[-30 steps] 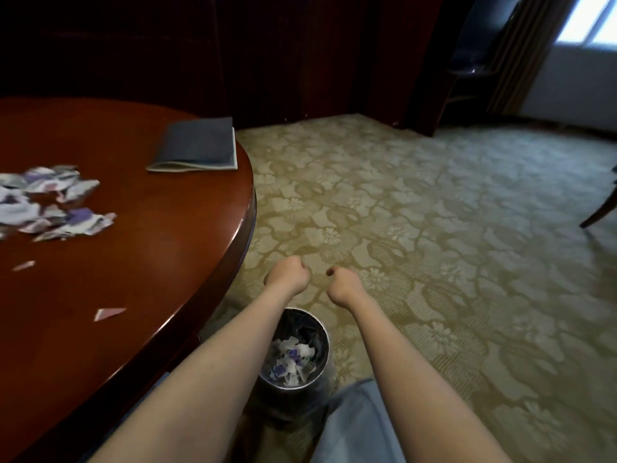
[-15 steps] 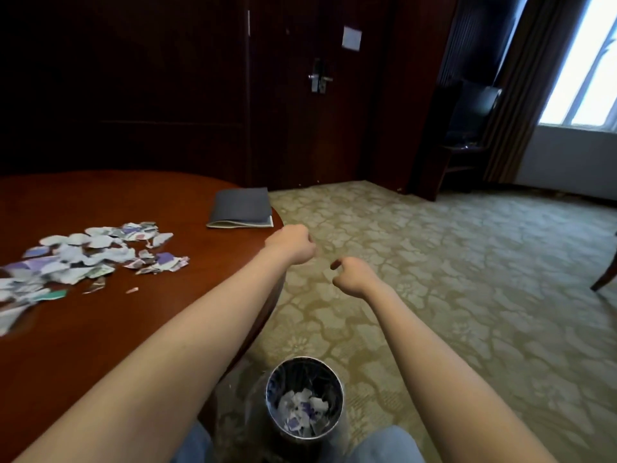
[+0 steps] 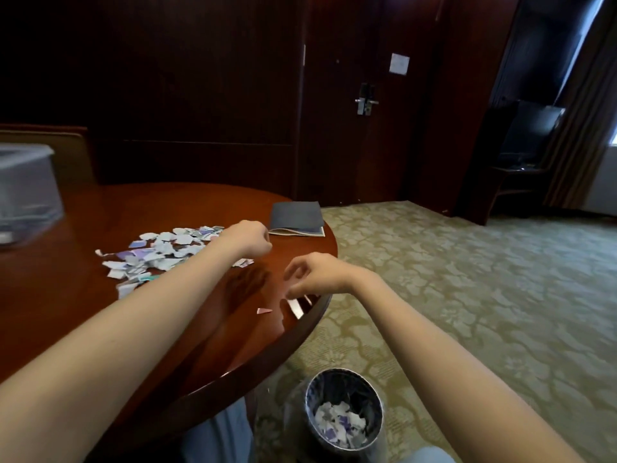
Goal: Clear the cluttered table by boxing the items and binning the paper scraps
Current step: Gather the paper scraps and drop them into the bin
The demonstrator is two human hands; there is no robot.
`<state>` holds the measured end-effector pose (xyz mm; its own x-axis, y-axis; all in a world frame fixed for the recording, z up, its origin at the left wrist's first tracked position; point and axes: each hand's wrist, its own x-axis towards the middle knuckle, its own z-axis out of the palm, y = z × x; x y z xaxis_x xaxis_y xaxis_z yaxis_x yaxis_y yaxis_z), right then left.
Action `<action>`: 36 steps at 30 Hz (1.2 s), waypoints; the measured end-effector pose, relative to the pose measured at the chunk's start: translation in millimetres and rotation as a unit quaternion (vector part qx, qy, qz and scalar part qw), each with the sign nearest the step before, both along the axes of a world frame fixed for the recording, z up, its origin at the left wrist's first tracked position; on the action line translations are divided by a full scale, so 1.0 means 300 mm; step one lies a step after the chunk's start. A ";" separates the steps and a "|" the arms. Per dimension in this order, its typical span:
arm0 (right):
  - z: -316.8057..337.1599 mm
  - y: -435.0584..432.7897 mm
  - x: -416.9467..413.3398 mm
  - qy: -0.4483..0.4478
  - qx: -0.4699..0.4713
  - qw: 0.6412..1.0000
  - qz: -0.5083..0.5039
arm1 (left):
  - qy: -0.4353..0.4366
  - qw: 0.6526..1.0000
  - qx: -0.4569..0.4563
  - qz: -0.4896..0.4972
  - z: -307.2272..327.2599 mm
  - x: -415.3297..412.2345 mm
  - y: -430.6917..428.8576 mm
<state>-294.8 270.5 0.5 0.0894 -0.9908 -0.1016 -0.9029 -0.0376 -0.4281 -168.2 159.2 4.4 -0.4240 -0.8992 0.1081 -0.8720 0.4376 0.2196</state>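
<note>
The bin (image 3: 334,384) sits nearest, on the carpet below & well short of both sets of fingers, w/ torn paper already in its bottom. So the step in hand looks like scrap-binning, i.e. reaching for another load. Both forearms stretch out over the table (image 3: 66,285). The right hand (image 3: 317,275) hovers palm-down, fingers loosely hooked & spread, thumb apart from forefinger, holding nothing. Its fingertips (image 3: 290,292) are just above a white scrap (image 3: 295,308) at the table rim, & a small pink scrap (image 3: 264,310) lies just left of that. The left hand (image 3: 248,240) is further out, knuckles up, fingers curled into a fist w/ nothing showing in it; can't tell if it touches the wood. The main pile of scraps (image 3: 163,252) spreads from under that fist out to its left. Just past the left knuckles a dark notebook (image 3: 297,215) lies flat nr the far rim. A clear plastic box (image 3: 26,192) stands well left of both hands, blurred. The next move prob. needs the right fingers to drop & pinch the flat strays, which are awkward to lift off polished wood, so sliding them to the edge may help. Meanwhile the left would open to rake the pile.
</note>
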 end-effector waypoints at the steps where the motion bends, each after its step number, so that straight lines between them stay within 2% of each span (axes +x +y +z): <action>1: -0.003 -0.006 0.021 -0.006 0.015 1.000 0.015 | 0.003 1.000 0.003 0.007 -0.004 0.029 -0.004; 5: -0.027 -0.040 0.081 -0.042 0.071 0.996 0.040 | 0.015 0.999 0.011 0.032 -0.028 0.129 -0.012; 14: -0.077 -0.163 0.127 -0.080 0.049 0.996 -0.002 | 0.018 0.992 -0.020 0.124 -0.053 0.351 -0.057; 20: -0.116 -0.252 0.173 0.005 -0.044 0.997 -0.067 | 0.032 0.976 -0.037 0.212 -0.110 0.474 -0.093; 24: -0.148 -0.336 0.204 -0.025 -0.025 0.997 -0.061 | 0.072 0.965 -0.012 0.252 -0.150 0.542 -0.142; 28: -0.173 -0.409 0.237 0.000 -0.022 0.999 -0.038 | 0.085 0.950 0.025 0.301 -0.199 0.617 -0.219; 31: -0.181 -0.464 0.253 0.004 -0.018 1.000 -0.022 | 0.074 0.955 0.027 0.287 -0.222 0.648 -0.270; 36: -0.191 -0.573 0.288 0.030 -0.022 0.999 -0.009 | 0.075 0.979 0.031 0.186 -0.231 0.642 -0.324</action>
<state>-208.3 98.6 -56.9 0.0670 -0.9957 -0.0634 -0.9274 -0.0387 -0.3722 24.5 61.8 -64.8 -0.0500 -0.9951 0.0854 -0.9242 0.0785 0.3737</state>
